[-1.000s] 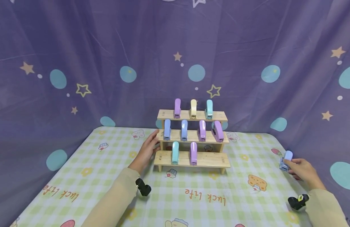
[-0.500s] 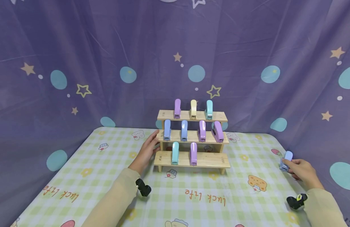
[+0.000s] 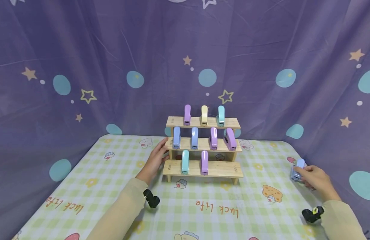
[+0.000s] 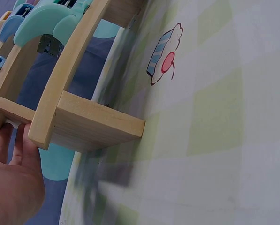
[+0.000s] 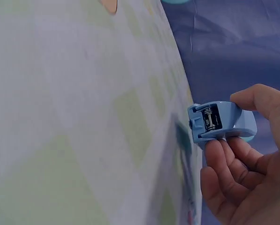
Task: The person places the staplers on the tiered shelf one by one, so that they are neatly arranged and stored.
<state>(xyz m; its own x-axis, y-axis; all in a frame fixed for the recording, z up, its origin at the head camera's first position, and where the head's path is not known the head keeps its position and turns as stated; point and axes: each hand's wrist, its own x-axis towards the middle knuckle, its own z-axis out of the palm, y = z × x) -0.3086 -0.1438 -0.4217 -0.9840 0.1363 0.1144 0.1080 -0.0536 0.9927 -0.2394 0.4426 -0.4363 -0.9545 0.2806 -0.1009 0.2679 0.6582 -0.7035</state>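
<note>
My right hand (image 3: 318,181) pinches a blue stapler (image 3: 297,170) at the table's right side. In the right wrist view the thumb is on one side of the stapler (image 5: 222,121) and curled fingers on the other; a gap shows between it and its shadow on the cloth. My left hand (image 3: 155,160) rests its fingertips against the left end of a three-tier wooden shelf (image 3: 224,168), at the middle tier; the left wrist view shows these fingers (image 4: 29,150) fairly straight. On the bottom tier stand a teal stapler (image 3: 185,162) and a purple stapler (image 3: 204,162).
The middle tier bears several blue and purple staplers, the rightmost purple one (image 3: 230,139) turned askew. Purple, cream (image 3: 204,115) and teal staplers stand on the top tier. A checked tablecloth (image 3: 113,186) covers the table; a purple curtain (image 3: 161,40) hangs behind and at the sides.
My right hand has moved slightly left with the blue stapler in its grip. The left hand and the shelf have stayed put.
</note>
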